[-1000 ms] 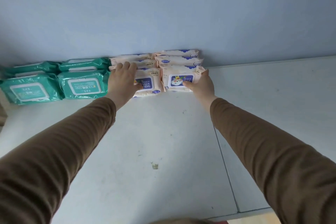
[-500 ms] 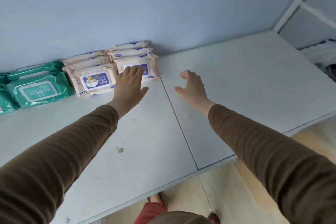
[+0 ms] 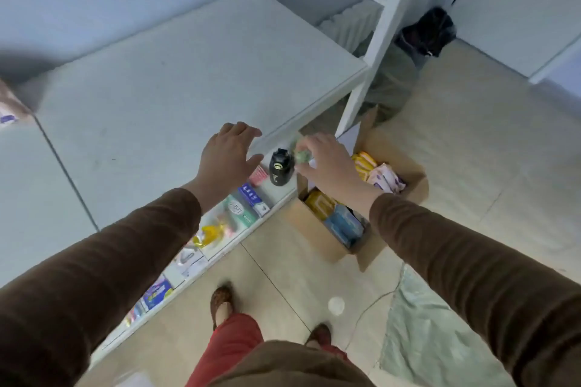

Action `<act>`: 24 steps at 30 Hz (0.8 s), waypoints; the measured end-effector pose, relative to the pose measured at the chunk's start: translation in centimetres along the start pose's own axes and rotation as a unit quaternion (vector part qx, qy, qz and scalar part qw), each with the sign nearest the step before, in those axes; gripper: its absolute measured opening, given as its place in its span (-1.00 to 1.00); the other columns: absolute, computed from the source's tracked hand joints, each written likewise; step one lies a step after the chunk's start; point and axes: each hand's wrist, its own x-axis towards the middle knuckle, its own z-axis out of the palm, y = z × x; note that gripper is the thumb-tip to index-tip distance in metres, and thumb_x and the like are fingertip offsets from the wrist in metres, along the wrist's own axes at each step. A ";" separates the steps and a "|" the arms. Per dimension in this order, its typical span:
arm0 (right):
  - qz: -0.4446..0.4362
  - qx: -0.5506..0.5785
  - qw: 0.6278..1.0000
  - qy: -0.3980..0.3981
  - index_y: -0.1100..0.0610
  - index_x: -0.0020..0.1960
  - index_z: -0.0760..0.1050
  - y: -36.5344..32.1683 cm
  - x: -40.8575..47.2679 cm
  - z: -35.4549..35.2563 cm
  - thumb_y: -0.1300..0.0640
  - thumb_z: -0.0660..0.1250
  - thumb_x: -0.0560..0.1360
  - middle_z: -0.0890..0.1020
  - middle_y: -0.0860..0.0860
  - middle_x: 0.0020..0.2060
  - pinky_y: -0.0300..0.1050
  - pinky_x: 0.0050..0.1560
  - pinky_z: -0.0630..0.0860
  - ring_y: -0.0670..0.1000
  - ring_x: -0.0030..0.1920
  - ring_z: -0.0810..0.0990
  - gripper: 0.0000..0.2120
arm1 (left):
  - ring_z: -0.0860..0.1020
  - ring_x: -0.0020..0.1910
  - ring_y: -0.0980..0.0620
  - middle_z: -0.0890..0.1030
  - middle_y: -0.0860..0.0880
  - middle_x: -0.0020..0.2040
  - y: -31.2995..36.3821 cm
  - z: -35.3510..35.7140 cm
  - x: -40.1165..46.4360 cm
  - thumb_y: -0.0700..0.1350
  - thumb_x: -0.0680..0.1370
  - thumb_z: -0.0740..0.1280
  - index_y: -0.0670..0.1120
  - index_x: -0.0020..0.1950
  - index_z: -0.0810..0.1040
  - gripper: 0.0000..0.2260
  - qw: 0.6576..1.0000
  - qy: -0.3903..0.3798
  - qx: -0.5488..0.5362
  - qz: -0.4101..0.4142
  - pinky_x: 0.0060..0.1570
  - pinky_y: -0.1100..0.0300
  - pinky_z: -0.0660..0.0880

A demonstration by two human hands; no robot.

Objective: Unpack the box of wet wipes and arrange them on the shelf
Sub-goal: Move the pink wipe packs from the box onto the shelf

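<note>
My left hand (image 3: 229, 156) hovers open, fingers spread, over the front edge of the white shelf (image 3: 176, 72). My right hand (image 3: 328, 165) reaches over the open cardboard box (image 3: 314, 229) on the floor, fingers loosely bent and holding nothing. Inside the box lie yellow wipe packs (image 3: 363, 163), a pink-purple pack (image 3: 385, 181) and a blue pack (image 3: 344, 225). Only a corner of one pink wipe pack (image 3: 8, 110) shows on the shelf at the far left; the other arranged packs are out of view.
A lower shelf (image 3: 232, 248) below holds small boxed goods and a black bottle (image 3: 280, 166). A white shelf post (image 3: 374, 50) stands beside the box. A dark bag (image 3: 429, 31) sits behind it. A pale green cloth (image 3: 434, 336) lies on the tiled floor by my feet.
Both hands let go of the pink packs and pulled back off the shelf. My view swung right and down; the box and floor came into sight, and my right hand moved over the box.
</note>
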 end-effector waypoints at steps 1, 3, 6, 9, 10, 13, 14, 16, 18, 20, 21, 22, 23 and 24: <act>0.016 0.003 1.000 -0.009 0.04 0.16 0.48 2.6 -1.0 -0.5 0.02 0.35 0.51 0.55 0.00 0.12 0.03 0.10 0.43 0.08 0.17 0.46 -0.75 | 0.47 0.22 -0.06 0.55 0.02 0.23 2.2 1.3 0.7 0.04 0.54 0.36 -0.01 0.34 0.50 -0.62 1.000 -0.007 -0.013 0.003 0.09 0.04 0.46; 0.053 0.009 0.998 -0.026 0.03 0.17 0.49 7.7 -2.5 -1.0 0.02 0.34 0.52 0.56 -0.01 0.12 0.05 0.10 0.47 0.08 0.17 0.48 -0.76 | 0.46 0.22 -0.05 0.55 0.03 0.23 6.1 3.9 2.2 0.01 0.54 0.35 0.00 0.33 0.51 -0.64 0.999 -0.025 -0.040 0.002 0.09 0.04 0.45; 0.110 0.037 0.992 -0.051 0.05 0.19 0.50 14.5 -3.5 -1.2 0.06 0.34 0.52 0.57 0.00 0.13 -0.02 0.12 0.47 0.06 0.18 0.50 -0.75 | 0.44 0.23 -0.03 0.54 0.03 0.23 10.2 8.3 4.6 0.01 0.55 0.33 0.01 0.32 0.51 -0.66 0.997 -0.056 -0.059 0.001 0.09 0.03 0.46; 0.175 0.060 0.979 -0.080 0.12 0.23 0.51 20.9 -3.7 -0.8 0.10 0.35 0.55 0.57 0.04 0.16 -0.15 0.00 0.37 0.04 0.17 0.52 -0.73 | 0.45 0.26 -0.04 0.54 0.01 0.26 12.7 13.4 7.3 0.00 0.54 0.36 -0.01 0.32 0.51 -0.65 0.992 -0.099 -0.075 0.001 0.12 0.02 0.48; 0.201 0.066 0.973 -0.089 0.13 0.25 0.50 23.3 -3.6 -0.3 0.10 0.33 0.57 0.57 0.04 0.17 -0.17 -0.02 0.35 0.04 0.17 0.54 -0.73 | 0.45 0.26 -0.06 0.54 0.00 0.25 13.5 15.2 8.2 -0.01 0.54 0.36 -0.02 0.33 0.51 -0.64 0.990 -0.117 -0.081 0.004 0.12 0.00 0.49; 0.283 0.096 0.946 -0.127 0.12 0.36 0.41 29.7 -3.7 1.5 0.11 0.28 0.59 0.57 0.05 0.25 -0.06 0.09 0.48 0.08 0.24 0.56 -0.65 | 0.47 0.23 -0.09 0.54 -0.03 0.21 15.6 20.6 10.3 -0.04 0.54 0.33 -0.01 0.31 0.52 -0.66 0.980 -0.176 -0.087 -0.010 0.10 -0.04 0.50; 0.309 0.110 0.934 -0.138 0.11 0.41 0.38 31.7 -3.8 2.1 0.12 0.27 0.59 0.56 0.06 0.29 0.01 0.18 0.51 0.09 0.28 0.55 -0.61 | 0.47 0.22 -0.10 0.54 -0.03 0.21 16.2 22.5 10.9 -0.05 0.54 0.32 -0.01 0.30 0.52 -0.67 0.977 -0.196 -0.082 -0.009 0.10 -0.05 0.50; 0.344 0.133 0.916 -0.157 0.12 0.43 0.36 35.3 -3.7 3.3 0.14 0.28 0.59 0.56 0.07 0.31 0.06 0.27 0.49 0.10 0.29 0.55 -0.59 | 0.46 0.24 -0.09 0.51 -0.02 0.23 17.6 26.0 11.9 -0.05 0.54 0.31 -0.01 0.30 0.51 -0.68 0.969 -0.232 -0.081 -0.006 0.11 -0.04 0.49; 0.366 0.144 0.903 -0.174 0.11 0.42 0.37 38.8 -3.5 4.8 0.12 0.30 0.59 0.56 0.06 0.29 0.04 0.27 0.48 0.09 0.28 0.55 -0.59 | 0.43 0.28 -0.06 0.49 0.00 0.27 18.9 29.4 13.0 -0.05 0.55 0.32 -0.01 0.33 0.49 -0.66 0.961 -0.267 -0.079 -0.010 0.13 0.02 0.47; 0.374 0.144 0.896 -0.190 0.11 0.41 0.37 42.0 -3.1 6.6 0.09 0.32 0.58 0.56 0.05 0.29 0.00 0.26 0.48 0.09 0.28 0.55 -0.58 | 0.42 0.32 -0.05 0.47 0.01 0.30 20.1 33.0 14.2 -0.03 0.57 0.32 0.00 0.37 0.45 -0.63 0.953 -0.294 -0.078 -0.013 0.18 0.03 0.47; 0.372 0.140 0.895 -0.200 0.11 0.41 0.38 43.6 -2.7 7.5 0.08 0.32 0.57 0.55 0.05 0.29 0.00 0.26 0.48 0.10 0.27 0.55 -0.57 | 0.42 0.33 -0.05 0.46 0.00 0.32 20.7 34.9 14.9 -0.02 0.57 0.32 0.01 0.39 0.43 -0.62 0.948 -0.307 -0.076 -0.014 0.20 0.00 0.48; 0.369 0.138 0.895 -0.209 0.13 0.40 0.39 45.4 -2.2 8.7 0.08 0.32 0.57 0.56 0.07 0.28 0.01 0.25 0.49 0.11 0.26 0.55 -0.58 | 0.43 0.33 -0.06 0.45 0.00 0.33 21.3 36.8 15.5 -0.02 0.57 0.32 0.02 0.40 0.41 -0.60 0.944 -0.322 -0.070 -0.013 0.20 -0.04 0.49; 0.365 0.132 0.895 -0.220 0.15 0.37 0.41 47.1 -1.7 9.8 0.08 0.32 0.56 0.57 0.10 0.27 0.04 0.24 0.50 0.13 0.25 0.56 -0.59 | 0.42 0.34 -0.06 0.45 0.01 0.34 21.9 38.8 16.1 -0.01 0.56 0.32 0.03 0.41 0.39 -0.59 0.941 -0.332 -0.062 -0.013 0.19 -0.05 0.50; 0.360 0.126 0.896 -0.230 0.18 0.34 0.44 48.8 -1.1 11.1 0.09 0.31 0.55 0.59 0.12 0.23 0.06 0.22 0.51 0.15 0.22 0.57 -0.62 | 0.42 0.34 -0.06 0.44 0.01 0.36 22.4 40.6 16.7 -0.01 0.56 0.33 0.04 0.42 0.38 -0.57 0.938 -0.342 -0.053 -0.013 0.18 -0.04 0.50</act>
